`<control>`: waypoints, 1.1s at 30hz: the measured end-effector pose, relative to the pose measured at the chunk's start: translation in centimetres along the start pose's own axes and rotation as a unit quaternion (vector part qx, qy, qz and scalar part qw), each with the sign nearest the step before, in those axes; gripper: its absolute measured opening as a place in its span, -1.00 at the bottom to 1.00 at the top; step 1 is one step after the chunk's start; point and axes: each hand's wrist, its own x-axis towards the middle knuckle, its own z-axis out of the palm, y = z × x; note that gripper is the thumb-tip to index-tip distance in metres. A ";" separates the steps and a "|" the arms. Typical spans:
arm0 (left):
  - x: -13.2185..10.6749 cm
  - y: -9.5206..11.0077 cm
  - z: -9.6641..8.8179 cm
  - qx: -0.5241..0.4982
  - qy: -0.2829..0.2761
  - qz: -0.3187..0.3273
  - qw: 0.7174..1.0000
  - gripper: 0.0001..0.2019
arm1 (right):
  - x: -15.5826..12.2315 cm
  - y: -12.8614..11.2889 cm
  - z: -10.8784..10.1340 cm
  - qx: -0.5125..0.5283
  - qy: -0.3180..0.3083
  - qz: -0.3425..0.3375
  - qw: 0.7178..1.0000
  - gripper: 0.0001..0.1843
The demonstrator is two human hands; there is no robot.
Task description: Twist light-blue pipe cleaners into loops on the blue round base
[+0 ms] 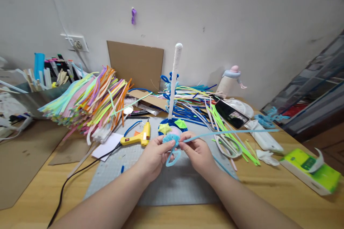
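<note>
My left hand (158,154) pinches a light blue pipe cleaner shape (171,141), a ribbed bundle with a loop hanging below it. Close beside it, my right hand (197,152) has its fingers closed on a light blue pipe cleaner (231,133) whose long end stretches out to the right. Just behind my hands stands a pipe cleaner model with a tall white post (176,78) and blue curls along it. On its dark blue base sit a yellow star (165,128), a green piece (181,124) and a pink dome, partly hidden by my fingers.
A yellow glue gun (138,136) lies left on the grey cutting mat (177,193), its black cord running to the front. A big bundle of coloured pipe cleaners (91,100) is behind it. To the right are scissors (228,146), a phone (232,113) and a green tissue pack (310,170).
</note>
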 end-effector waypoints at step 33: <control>0.3 0.4 -0.7 0.146 -0.100 -0.048 0.983 -0.79 | 0.6 -0.3 -0.9 0.243 -0.063 0.241 0.937 -0.78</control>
